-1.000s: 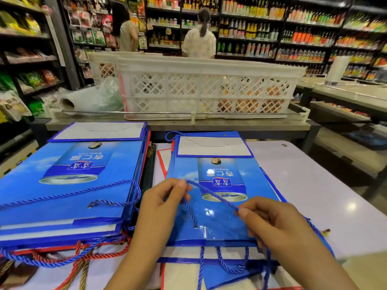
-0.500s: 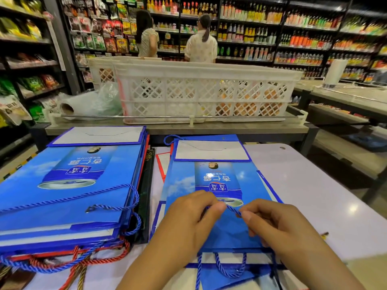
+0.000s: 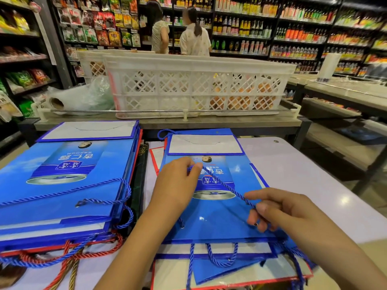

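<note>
We count two hands, one cord and two stacks of flat blue bags. The top bag (image 3: pixel 209 222) of the near stack lies at 6 o'clock on the table (image 3: pixel 293 174). The second stack (image 3: pixel 62 195) is just beside it at 9 o'clock. Our left hand (image 3: pixel 176 185) pinches the cord (image 3: pixel 228 186) between thumb and fingertip over the bag's printed can. Our right hand (image 3: pixel 278 208) pinches the cord's other end with curled fingers at 4 o'clock of the left. The cord runs straight between them.

Half a second ago the hands sat close together at the bag's middle. Now they are apart, and the left has gone up toward 11 o'clock.

The table is pale and glossy. At 12 o'clock two white lattice crates (image 3: pixel 188 84) stand on a counter. Beyond them two people (image 3: pixel 194 32) face shelves (image 3: pixel 293 28) of bottles in a shop.
</note>
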A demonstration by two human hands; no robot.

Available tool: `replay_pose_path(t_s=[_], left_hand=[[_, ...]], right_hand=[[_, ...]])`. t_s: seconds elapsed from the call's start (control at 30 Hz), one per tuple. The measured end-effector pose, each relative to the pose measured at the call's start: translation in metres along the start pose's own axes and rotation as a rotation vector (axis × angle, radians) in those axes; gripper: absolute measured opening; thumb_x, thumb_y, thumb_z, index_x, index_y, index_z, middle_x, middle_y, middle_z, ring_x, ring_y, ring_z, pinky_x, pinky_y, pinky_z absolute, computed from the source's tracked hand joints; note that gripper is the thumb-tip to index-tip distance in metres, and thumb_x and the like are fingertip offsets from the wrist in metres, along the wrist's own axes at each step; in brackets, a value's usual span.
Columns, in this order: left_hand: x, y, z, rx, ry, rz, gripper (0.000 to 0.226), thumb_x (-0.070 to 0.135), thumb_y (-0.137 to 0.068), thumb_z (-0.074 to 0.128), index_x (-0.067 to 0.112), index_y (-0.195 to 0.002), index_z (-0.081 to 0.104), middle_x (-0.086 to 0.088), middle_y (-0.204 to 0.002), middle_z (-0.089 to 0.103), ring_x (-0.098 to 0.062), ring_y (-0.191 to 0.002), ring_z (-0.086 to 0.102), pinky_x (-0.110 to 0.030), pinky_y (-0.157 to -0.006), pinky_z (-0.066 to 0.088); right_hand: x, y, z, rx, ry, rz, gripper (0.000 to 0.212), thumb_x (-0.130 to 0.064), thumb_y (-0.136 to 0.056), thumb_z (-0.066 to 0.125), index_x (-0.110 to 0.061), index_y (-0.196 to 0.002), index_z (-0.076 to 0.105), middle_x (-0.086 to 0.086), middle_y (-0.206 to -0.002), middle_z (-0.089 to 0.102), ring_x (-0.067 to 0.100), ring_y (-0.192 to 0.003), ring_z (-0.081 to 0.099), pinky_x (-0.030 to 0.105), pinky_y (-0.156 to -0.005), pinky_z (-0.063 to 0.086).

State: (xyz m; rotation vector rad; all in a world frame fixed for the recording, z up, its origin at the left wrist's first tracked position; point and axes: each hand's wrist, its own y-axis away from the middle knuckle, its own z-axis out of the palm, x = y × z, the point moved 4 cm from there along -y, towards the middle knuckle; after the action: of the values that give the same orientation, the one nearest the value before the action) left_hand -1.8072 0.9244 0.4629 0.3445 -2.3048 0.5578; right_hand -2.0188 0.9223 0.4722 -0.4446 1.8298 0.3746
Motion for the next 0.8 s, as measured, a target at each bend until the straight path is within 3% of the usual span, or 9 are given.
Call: replay_pose_path(t_s=[0.1,0.17,0.27,0.33,0.4,0.53,0.63,0.7,0.8], left_hand=[[0.011,0.013,-0.001,0.063,-0.267,0.199,0.029,0.034,-0.095,0.054,0.019,-0.121,0.054,0.003,-0.116,0.053,-0.017,-0.108,0.051,-0.030,-0.085,0.044],[0.024,0.033,-0.001,0.056,-0.223,0.401,0.030,0.037,-0.092,0.051,0.020,-0.116,0.058,0.004,-0.111,0.058,-0.019,-0.103,0.055,-0.034,-0.084,0.047],[0.032,0.060,0.018,-0.260,-0.145,0.511,0.047,0.055,-0.088,0.031,0.027,-0.113,0.058,0.012,-0.110,0.057,-0.008,-0.105,0.051,-0.031,-0.090,0.044],[0.030,0.071,0.030,-0.390,-0.229,0.509,0.063,0.065,-0.083,0.026,0.029,-0.129,0.051,0.016,-0.131,0.047,-0.004,-0.122,0.039,-0.026,-0.104,0.035],[0.021,0.073,0.037,-0.411,-0.329,0.490,0.076,0.070,-0.077,0.026,0.032,-0.142,0.039,0.018,-0.150,0.028,-0.002,-0.137,0.023,-0.023,-0.112,0.021],[0.013,0.068,0.032,-0.389,-0.392,0.474,0.089,0.077,-0.069,0.008,0.038,-0.145,0.032,0.024,-0.154,0.019,0.001,-0.139,0.019,-0.019,-0.111,0.020],[0.010,0.066,0.023,-0.365,-0.384,0.478,0.084,0.078,-0.073,0.012,0.039,-0.144,0.035,0.026,-0.153,0.022,0.003,-0.138,0.021,-0.017,-0.109,0.021],[0.009,0.065,0.022,-0.339,-0.405,0.503,0.078,0.076,-0.078,0.015,0.038,-0.139,0.045,0.024,-0.148,0.034,0.003,-0.134,0.033,-0.016,-0.104,0.029],[0.002,0.068,0.024,-0.232,-0.438,0.579,0.056,0.064,-0.087,0.031,0.031,-0.112,0.070,0.016,-0.121,0.064,-0.003,-0.105,0.063,-0.018,-0.079,0.051]], right_hand=[[-0.001,0.000,-0.009,0.058,-0.036,-0.018,0.007,0.002,-0.090,0.055,-0.004,-0.087,0.058,0.013,-0.072,0.072,0.009,-0.054,0.056,0.012,-0.051,0.042],[0.000,-0.002,-0.015,0.095,-0.028,-0.034,0.006,0.002,-0.088,0.058,-0.001,-0.084,0.057,0.013,-0.071,0.072,0.006,-0.053,0.055,0.011,-0.048,0.040],[0.004,-0.005,-0.017,0.111,-0.027,-0.037,0.004,-0.003,-0.087,0.061,-0.004,-0.083,0.063,0.010,-0.073,0.072,0.009,-0.058,0.056,0.012,-0.049,0.042],[0.007,-0.007,-0.016,0.124,-0.053,-0.044,0.009,-0.007,-0.087,0.061,-0.007,-0.083,0.068,0.009,-0.076,0.073,0.011,-0.058,0.056,0.014,-0.052,0.046],[0.009,-0.010,-0.013,0.126,-0.093,-0.033,0.018,-0.010,-0.091,0.055,-0.011,-0.086,0.072,0.006,-0.080,0.074,0.009,-0.058,0.058,0.016,-0.057,0.051],[0.014,-0.014,-0.007,0.091,-0.102,-0.020,0.023,-0.001,-0.091,0.054,-0.016,-0.093,0.072,-0.002,-0.086,0.076,0.005,-0.071,0.067,0.013,-0.064,0.053],[0.015,-0.018,-0.001,0.104,-0.049,-0.054,0.022,0.003,-0.086,0.062,-0.016,-0.090,0.072,0.000,-0.083,0.075,0.010,-0.082,0.071,0.015,-0.068,0.054],[0.014,-0.023,0.001,0.153,0.049,-0.127,0.020,0.000,-0.083,0.068,-0.019,-0.085,0.072,0.001,-0.080,0.073,0.014,-0.080,0.070,0.019,-0.072,0.056],[0.018,-0.024,0.005,0.177,0.093,-0.198,0.017,-0.003,-0.080,0.072,-0.020,-0.083,0.071,-0.006,-0.074,0.069,0.006,-0.068,0.065,0.013,-0.065,0.050]])
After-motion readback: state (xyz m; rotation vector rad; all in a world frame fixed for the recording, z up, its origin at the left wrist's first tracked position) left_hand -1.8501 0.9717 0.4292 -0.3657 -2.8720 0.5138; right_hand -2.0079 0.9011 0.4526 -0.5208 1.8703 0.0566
